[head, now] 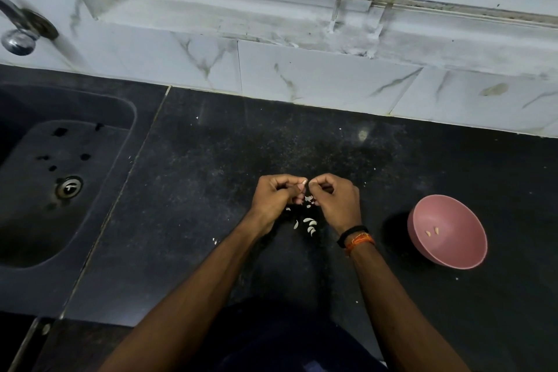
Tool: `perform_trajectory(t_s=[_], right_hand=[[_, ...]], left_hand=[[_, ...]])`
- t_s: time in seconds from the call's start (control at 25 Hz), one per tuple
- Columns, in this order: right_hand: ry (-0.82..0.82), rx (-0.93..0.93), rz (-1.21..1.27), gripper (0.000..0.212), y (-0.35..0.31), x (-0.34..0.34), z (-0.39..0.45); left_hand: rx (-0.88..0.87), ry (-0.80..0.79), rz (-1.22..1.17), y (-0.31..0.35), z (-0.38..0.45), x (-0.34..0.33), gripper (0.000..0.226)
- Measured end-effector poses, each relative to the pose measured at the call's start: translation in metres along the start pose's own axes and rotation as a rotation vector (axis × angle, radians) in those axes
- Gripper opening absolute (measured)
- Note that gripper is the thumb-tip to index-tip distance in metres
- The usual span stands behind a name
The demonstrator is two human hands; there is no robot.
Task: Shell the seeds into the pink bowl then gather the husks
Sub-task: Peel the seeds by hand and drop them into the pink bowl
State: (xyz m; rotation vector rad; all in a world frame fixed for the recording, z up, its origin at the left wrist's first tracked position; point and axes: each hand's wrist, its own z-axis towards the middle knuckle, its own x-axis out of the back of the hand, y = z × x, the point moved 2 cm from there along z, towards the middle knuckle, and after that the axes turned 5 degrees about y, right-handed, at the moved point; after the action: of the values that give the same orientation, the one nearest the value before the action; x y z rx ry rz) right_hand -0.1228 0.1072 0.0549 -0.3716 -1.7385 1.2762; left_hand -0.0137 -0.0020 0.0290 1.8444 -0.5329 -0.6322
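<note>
Left of the pink bowl (447, 231), well apart from it on the dark surface (211, 160), both hands meet knuckle to knuckle over a small scatter of pale seeds and husks (309, 225). The left hand (276, 198) has its fingers curled in, thumb and forefinger pinching something small and pale at its tip, most likely a seed mid-shelling. The right hand (335, 199) is curled likewise, its fingertips closed against the same spot, though what it has hold of is too small to tell apart from the left hand's piece.

The bowl lies to the right of the hands and slightly nearer the person, tipped so its mouth faces left and up, toward them. Two kernels (432, 232) already rest inside it. The right hand, with bands (356, 238) on its wrist, is the nearer one, so by my judgement a freed kernel would go across by a short sideways reach from that hand. The loose pile lies just beneath the hands on the person's side, farther from the bowl than the right hand is. Shelling looks early on.
</note>
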Motion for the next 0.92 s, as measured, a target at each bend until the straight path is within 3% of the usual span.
perform_trajectory(t_s=[0.6,0.92], right_hand=[[-0.065,0.023,0.119,0.01,0.0006,0.0004,0.0003],[-0.078,0.173,-0.012,0.008,0.0055,0.0043,0.0013]], left_hand=[[-0.072,0.003,0.022,0.0022,-0.001,0.002,0.01],[-0.049,-0.015,0.065,0.0037,-0.001,0.0031,0.008]])
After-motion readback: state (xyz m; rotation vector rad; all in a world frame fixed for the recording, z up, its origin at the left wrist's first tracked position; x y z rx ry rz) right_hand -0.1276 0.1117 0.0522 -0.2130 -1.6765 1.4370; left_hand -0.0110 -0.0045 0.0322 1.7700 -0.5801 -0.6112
